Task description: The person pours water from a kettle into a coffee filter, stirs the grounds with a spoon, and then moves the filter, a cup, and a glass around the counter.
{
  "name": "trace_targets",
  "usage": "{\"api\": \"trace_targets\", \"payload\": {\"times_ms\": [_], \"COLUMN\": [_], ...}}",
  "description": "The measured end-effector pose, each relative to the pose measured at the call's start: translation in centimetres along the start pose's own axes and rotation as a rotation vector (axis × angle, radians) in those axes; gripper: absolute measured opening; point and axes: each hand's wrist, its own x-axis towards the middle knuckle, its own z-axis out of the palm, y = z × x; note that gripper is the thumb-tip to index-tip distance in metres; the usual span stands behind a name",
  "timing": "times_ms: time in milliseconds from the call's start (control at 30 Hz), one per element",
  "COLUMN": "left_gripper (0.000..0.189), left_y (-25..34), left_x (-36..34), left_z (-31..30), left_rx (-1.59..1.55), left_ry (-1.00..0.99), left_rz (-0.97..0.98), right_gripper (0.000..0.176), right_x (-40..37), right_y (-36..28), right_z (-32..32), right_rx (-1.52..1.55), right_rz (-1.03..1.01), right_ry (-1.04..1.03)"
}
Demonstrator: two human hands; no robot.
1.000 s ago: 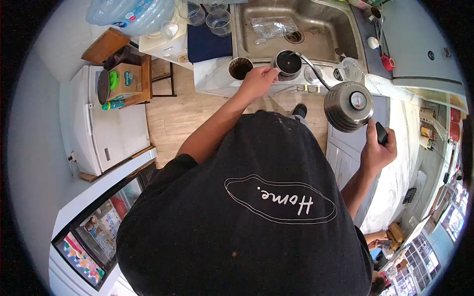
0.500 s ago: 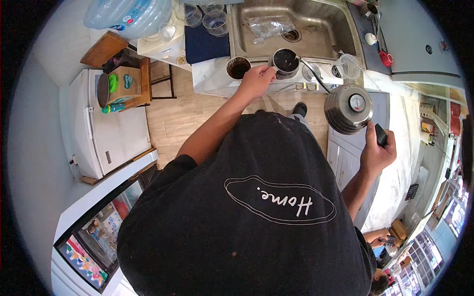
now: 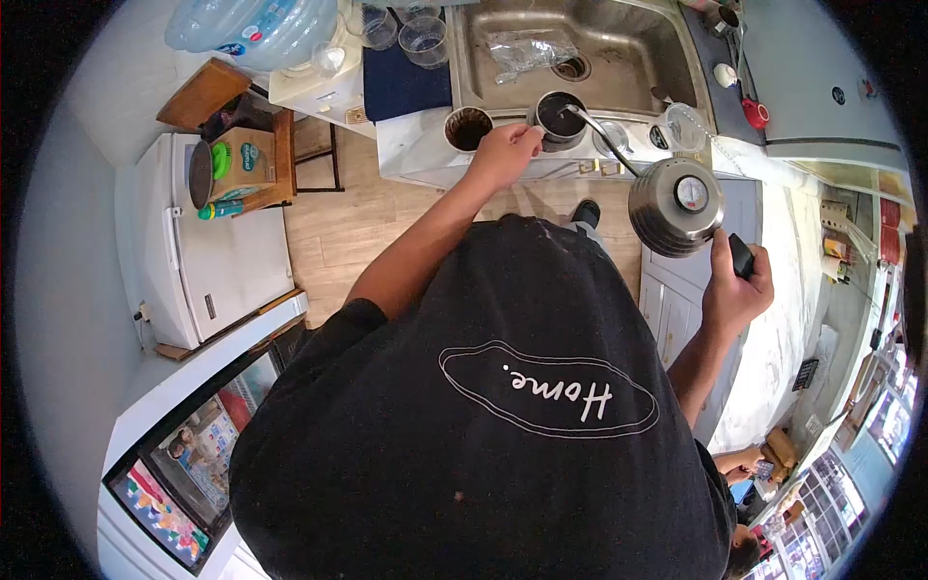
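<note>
My left hand (image 3: 508, 155) pinches the near left side of a metal cup (image 3: 561, 143) with dark contents, standing on the counter edge before the sink. In my right hand (image 3: 738, 287) is the black handle of a steel gooseneck kettle (image 3: 667, 220), which has a round dial thermometer (image 3: 691, 192) on its lid. The kettle is tilted, its thin spout (image 3: 611, 140) reaching left with the tip over the cup's opening. Just left of the cup stands another container (image 3: 468, 131), dark and stained inside.
Behind the cup is a steel sink (image 3: 628, 72) with a clear plastic bag (image 3: 530, 53) in it. Clear cups (image 3: 422, 43) stand at a dark blue cloth (image 3: 406, 89). A clear plastic cup (image 3: 685, 128) sits right of the spout. Another person's hands (image 3: 742, 466) show at lower right.
The kettle and my right hand have shifted slightly left and toward the sink, bringing the spout tip farther over the metal cup. My left hand stays at the cup.
</note>
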Motion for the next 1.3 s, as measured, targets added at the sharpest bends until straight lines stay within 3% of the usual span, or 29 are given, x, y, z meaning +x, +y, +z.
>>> {"api": "trace_targets", "payload": {"times_ms": [1300], "left_gripper": [0.043], "left_y": [-1.1], "left_x": [0.8], "left_z": [0.2], "left_rx": [0.011], "left_ry": [0.043], "left_rz": [0.036], "right_gripper": [0.03], "right_x": [1.0], "right_y": [-0.2], "right_z": [1.1], "right_rx": [-0.018], "right_rz": [0.046], "right_ry": [-0.024]}}
